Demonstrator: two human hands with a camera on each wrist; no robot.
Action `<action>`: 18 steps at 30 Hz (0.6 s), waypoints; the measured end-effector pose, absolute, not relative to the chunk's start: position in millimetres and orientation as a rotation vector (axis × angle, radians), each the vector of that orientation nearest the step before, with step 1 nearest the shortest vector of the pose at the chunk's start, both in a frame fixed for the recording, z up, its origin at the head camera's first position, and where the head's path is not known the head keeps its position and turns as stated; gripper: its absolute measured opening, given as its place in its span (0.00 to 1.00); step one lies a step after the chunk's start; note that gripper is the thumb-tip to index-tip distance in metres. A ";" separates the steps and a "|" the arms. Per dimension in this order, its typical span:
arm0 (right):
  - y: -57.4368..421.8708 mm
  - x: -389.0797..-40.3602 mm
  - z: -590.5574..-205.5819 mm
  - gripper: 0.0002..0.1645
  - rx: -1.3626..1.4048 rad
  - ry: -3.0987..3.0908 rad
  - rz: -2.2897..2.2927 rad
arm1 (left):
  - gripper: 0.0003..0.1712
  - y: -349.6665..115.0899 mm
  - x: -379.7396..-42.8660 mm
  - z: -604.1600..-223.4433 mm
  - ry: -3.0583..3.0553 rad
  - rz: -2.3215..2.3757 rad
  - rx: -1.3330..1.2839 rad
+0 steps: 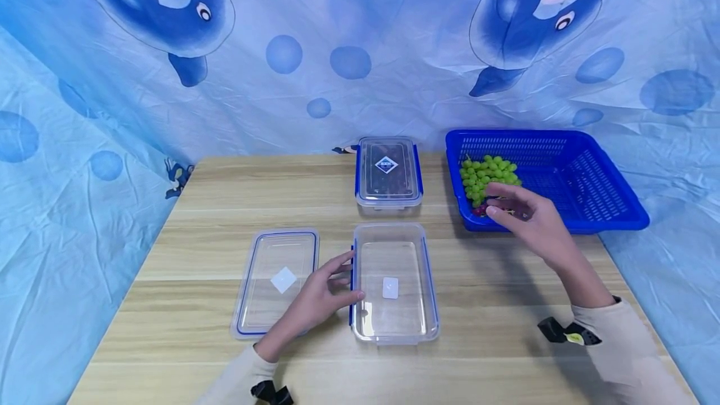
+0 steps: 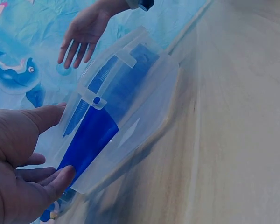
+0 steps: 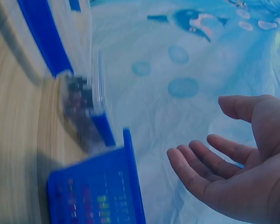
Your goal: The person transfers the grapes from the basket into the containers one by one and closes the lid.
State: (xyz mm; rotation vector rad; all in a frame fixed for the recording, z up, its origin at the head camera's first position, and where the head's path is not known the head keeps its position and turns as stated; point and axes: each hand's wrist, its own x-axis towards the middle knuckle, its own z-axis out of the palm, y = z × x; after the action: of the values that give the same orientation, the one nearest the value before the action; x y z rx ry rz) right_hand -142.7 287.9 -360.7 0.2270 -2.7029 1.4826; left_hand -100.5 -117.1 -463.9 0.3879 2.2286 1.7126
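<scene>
A clear, lidless food container (image 1: pixel 396 324) with blue side clips stands on the table. My left hand (image 1: pixel 320 295) is at its left side, thumb tip over the rim and index finger touching the edge, with a wide gap between them. In the left wrist view, the left hand (image 2: pixel 23 158) lies beside the container's blue clip (image 2: pixel 91 135). Above the near left corner of a blue basket (image 1: pixel 562 174) hovers my right hand (image 1: pixel 531 220), fingers loosely bent and holding nothing. Green grapes (image 1: pixel 486 174) lie in the basket; dark red fruit (image 1: pixel 480 210) shows partly behind the hand.
Left of the container a clear lid (image 1: pixel 275 311) with a blue seal lies flat, partly behind my left hand. A lidded container (image 1: pixel 388 183) stands at the back, dark contents showing through in the right wrist view. A blue dolphin-print curtain (image 1: pixel 405 99) hangs around the table (image 1: pixel 180 305).
</scene>
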 end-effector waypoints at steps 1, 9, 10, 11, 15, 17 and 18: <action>292.2 -145.1 -360.3 0.31 0.207 -2.712 1.464 | 0.49 -117.2 -101.0 -465.4 2.221 1.726 0.395; 325.1 -171.3 -348.5 0.33 0.082 -2.784 1.407 | 0.48 -118.6 -101.4 -467.6 2.207 1.762 0.425; 329.6 -175.8 -348.1 0.33 0.083 -2.789 1.392 | 0.48 -118.4 -101.2 -467.1 2.207 1.761 0.416; 334.1 -180.3 -347.8 0.33 0.083 -2.796 1.367 | 0.48 -118.2 -101.1 -466.7 2.206 1.758 0.404; 352.7 -199.6 -351.8 0.31 0.139 -2.837 1.264 | 0.48 -118.3 -101.1 -466.1 2.202 1.756 0.381; 361.2 -208.4 -356.2 0.30 0.186 -2.877 1.229 | 0.48 -118.3 -101.3 -466.2 2.201 1.762 0.392; 364.8 -212.3 -358.7 0.30 0.213 -2.904 1.217 | 0.48 -118.3 -101.4 -466.2 2.198 1.763 0.392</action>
State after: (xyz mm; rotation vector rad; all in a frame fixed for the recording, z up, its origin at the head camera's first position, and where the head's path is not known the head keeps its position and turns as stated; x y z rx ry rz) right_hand -212.3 364.8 -358.7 0.2127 -2.9041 1.2166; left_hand -101.4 -118.3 -466.2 0.3922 2.1981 1.7631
